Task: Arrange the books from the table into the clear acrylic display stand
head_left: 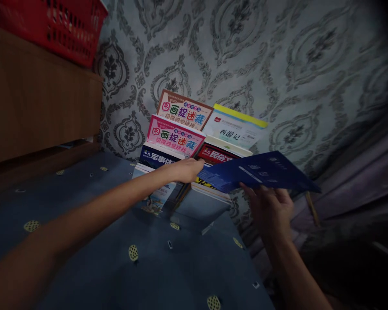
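A thin dark-blue booklet [245,172] with pale lettering is held aslant in front of the right-hand books. My left hand [190,170] is closed at its left corner, apparently pinching it. My right hand [273,206] grips its lower edge from beneath, with the fingers partly hidden. Behind and left of it stand books in stepped rows: a brown-edged book [184,111], a pink book [176,135], a dark-blue military book [155,157], a yellow-topped book [234,127] and a red-and-black book [215,153]. A black-and-yellow cover [202,182] shows under the booklet.
The books stand on a dark-blue patterned cloth [100,241] against a wallpapered wall [242,51]. A wooden cabinet [45,94] on the left carries a red plastic basket [74,30]. Greyish-purple fabric [339,189] hangs at the right.
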Available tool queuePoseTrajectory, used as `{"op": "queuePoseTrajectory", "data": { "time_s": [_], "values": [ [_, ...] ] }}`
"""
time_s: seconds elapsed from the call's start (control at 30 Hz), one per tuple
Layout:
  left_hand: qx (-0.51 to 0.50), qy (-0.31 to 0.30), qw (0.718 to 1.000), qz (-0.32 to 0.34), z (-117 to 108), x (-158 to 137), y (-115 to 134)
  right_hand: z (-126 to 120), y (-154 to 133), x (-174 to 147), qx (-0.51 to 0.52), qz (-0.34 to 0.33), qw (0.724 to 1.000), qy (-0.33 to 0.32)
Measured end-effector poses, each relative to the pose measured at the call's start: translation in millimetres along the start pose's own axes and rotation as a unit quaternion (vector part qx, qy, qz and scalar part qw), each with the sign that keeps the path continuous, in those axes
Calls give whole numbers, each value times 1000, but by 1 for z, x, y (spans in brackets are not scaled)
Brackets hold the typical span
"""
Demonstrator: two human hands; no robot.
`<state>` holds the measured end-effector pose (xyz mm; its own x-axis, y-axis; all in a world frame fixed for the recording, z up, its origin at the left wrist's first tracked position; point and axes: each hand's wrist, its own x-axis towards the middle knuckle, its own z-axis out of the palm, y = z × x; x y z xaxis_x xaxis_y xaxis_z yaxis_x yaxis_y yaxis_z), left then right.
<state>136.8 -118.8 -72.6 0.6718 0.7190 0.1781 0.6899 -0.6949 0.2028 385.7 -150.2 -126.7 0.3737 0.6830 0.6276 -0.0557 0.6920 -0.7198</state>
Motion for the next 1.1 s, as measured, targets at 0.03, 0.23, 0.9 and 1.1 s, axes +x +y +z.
{"op": "queuePoseTrajectory", "data": {
  "time_s": [0.03,0.23,0.9,1.1],
  "values": [
    [-1,2,1000,1,0,0,0,0,-2,1,-3,-3,1000,-4],
    [6,9,1000,-6,4,4,-4,1,4,5,-46,-19,997,-64],
    [-32,94,995,0,16,11,-10,-8,40,9,-86,87,985,-121],
    [-49,106,993,2,19,13,-14,-11,47,11,-144,117,972,-147]
  ]
}}
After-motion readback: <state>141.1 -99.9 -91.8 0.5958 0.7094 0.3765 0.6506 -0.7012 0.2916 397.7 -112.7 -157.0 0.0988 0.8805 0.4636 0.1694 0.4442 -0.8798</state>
